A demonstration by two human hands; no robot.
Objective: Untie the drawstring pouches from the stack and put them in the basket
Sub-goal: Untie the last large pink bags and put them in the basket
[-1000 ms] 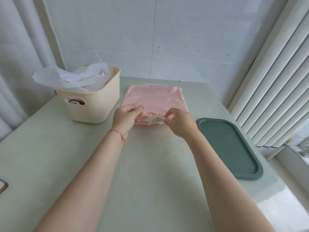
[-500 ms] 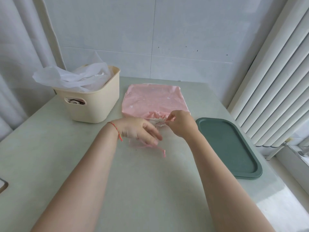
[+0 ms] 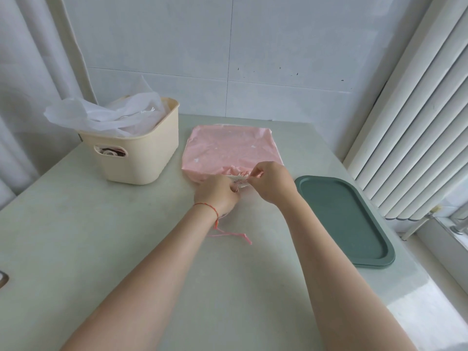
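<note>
A loose pink cord [image 3: 231,234] lies on the table [image 3: 126,249] nearest the person, trailing under the left wrist; beyond it the left hand [image 3: 217,193] and right hand [image 3: 272,183] meet at the gathered mouth of the pink pouch [image 3: 228,150], fingers of both curled and pinching the bunched fabric or its string, though which is hard to tell; the pouch lies flat on the table, between the cream basket [image 3: 136,158] on the left, holding white pouches [image 3: 106,115], and a green tray [image 3: 347,219] on the right.
</note>
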